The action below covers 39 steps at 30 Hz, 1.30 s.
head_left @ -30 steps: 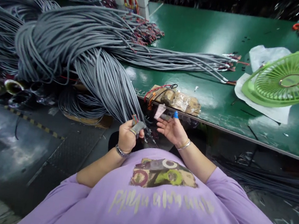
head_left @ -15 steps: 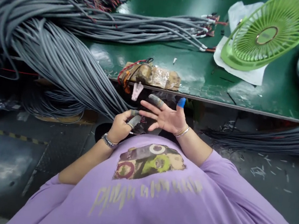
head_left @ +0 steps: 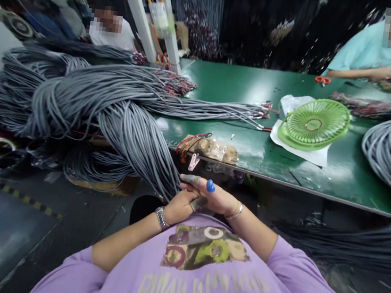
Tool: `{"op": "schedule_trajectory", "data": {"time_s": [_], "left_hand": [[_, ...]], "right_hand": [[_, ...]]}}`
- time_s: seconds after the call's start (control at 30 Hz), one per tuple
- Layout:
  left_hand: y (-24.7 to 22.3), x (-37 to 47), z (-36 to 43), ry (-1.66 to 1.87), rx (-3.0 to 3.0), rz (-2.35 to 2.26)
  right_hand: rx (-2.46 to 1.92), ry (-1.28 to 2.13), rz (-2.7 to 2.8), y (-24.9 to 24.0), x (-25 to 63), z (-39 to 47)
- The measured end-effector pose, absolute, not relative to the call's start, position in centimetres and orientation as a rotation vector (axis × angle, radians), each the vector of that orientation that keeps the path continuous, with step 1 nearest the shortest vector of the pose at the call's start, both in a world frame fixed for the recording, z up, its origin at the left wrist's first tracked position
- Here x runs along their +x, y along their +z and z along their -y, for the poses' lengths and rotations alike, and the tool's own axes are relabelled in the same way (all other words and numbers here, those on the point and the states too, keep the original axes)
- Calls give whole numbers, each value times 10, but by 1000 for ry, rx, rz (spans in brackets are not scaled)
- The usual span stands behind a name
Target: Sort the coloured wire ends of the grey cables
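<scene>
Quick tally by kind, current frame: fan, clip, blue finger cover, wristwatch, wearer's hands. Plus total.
Green fan: 1
Pink clip: 1
Blue finger cover: 1
Wristwatch: 1
Wearer's hands: 2 (left hand, right hand)
Total: 6

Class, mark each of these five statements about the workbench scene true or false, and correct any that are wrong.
1. The left hand touches the right hand. True.
2. The blue finger cap is on the left hand. False: the blue finger cap is on the right hand.
3. The green fan is on the table. True.
4. The metal watch is worn on the right wrist. False: the metal watch is on the left wrist.
5. The red-handled scissors lie near the table's far edge. True.
</scene>
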<state>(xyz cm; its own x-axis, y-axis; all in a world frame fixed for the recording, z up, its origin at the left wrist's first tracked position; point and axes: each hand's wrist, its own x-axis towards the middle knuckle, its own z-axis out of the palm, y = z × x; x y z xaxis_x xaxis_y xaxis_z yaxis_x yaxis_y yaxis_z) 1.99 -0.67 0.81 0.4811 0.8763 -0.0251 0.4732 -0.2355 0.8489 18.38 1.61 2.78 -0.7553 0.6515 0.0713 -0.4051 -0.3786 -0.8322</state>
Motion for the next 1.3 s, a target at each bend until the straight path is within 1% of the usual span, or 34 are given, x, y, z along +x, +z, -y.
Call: {"op": "schedule_trajectory", "data": {"time_s": [0.07, 0.13, 0.23, 0.33, 0.43, 0.47, 0.53, 0.57, 0.63, 0.73, 0.87, 0.97, 1.13, 1.3], "left_hand": [[13, 14, 10, 650, 2032, -1164], [21, 4, 11, 789, 2160, -1202], [38, -14, 6, 1025, 2143, -1287], [55, -32, -9, 1093, 2084, -1437], [70, -43, -33, 999, 2193, -1561], [74, -44, -44, 951, 2250, -1583], [81, -45, -68, 889, 2339, -1588], [85, -44, -82, 869, 2372, -1542], [92, -40, -113, 806, 2401, -1513], [101, -27, -165, 582, 2450, -1671], [107, -5, -229, 201, 2594, -1838], [105, 13, -266, 88, 2642, -1822], [96, 38, -302, -90, 2702, -1733], [94, 39, -308, -191, 2766, -1664]], "right_hand": [[-409, 2095, 1321, 34, 190, -18], [-489, 2029, 1470, 45, 202, -23], [-674, 1822, 1617, 64, 228, -42], [-976, 1382, 1642, 77, 260, -82], [-1189, 890, 1613, 74, 290, -136], [-1251, 764, 1578, 70, 299, -154], [-1439, 620, 1510, 59, 314, -182], [-1538, 603, 1502, 53, 319, -191], [-1572, 621, 1530, 45, 326, -199], [-1532, 682, 1628, 41, 327, -196], [-1518, 735, 1568, 44, 326, -191], [-1490, 776, 1557, 43, 327, -194], [-1491, 820, 1557, 42, 329, -197], [-1485, 828, 1536, 43, 328, -197]]}}
